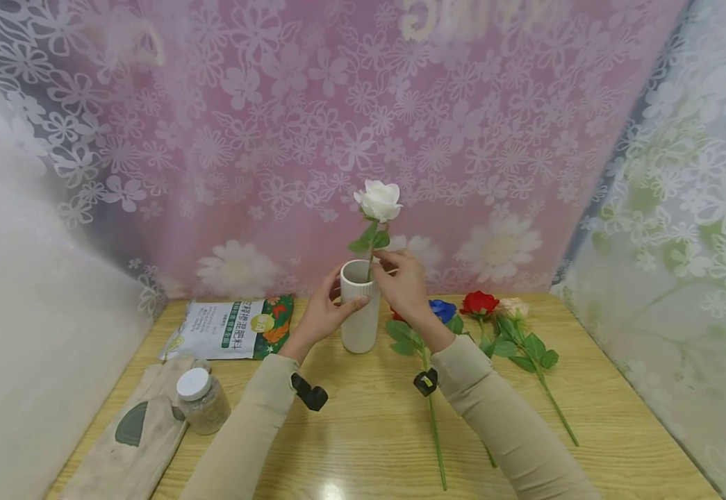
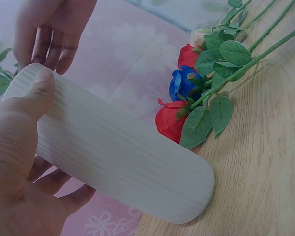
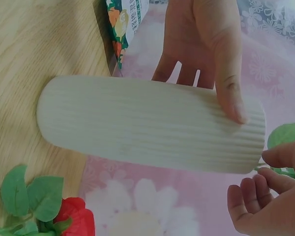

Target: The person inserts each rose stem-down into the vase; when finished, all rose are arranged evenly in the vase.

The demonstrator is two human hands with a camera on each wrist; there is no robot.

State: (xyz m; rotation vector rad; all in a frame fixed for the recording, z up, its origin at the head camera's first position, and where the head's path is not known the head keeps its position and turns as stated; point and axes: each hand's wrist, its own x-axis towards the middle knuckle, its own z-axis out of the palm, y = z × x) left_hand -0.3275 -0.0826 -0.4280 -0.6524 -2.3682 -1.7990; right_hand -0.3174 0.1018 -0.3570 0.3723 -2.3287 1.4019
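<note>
A white ribbed vase stands upright on the wooden table. My left hand grips it near the rim, thumb across the front and fingers round the far side, as the left wrist view also shows. Above the opening, my right hand pinches the green stem of a white rose between thumb and fingertips. The stem's lower part goes into the vase mouth, and its end is hidden inside. In the right wrist view the pinching right hand is right at the vase's rim.
To the right lie a blue rose, a red rose, a cream rose and another red rose. On the left are a fertilizer bag, a lidded jar and a beige cloth item. A flowered curtain hangs behind.
</note>
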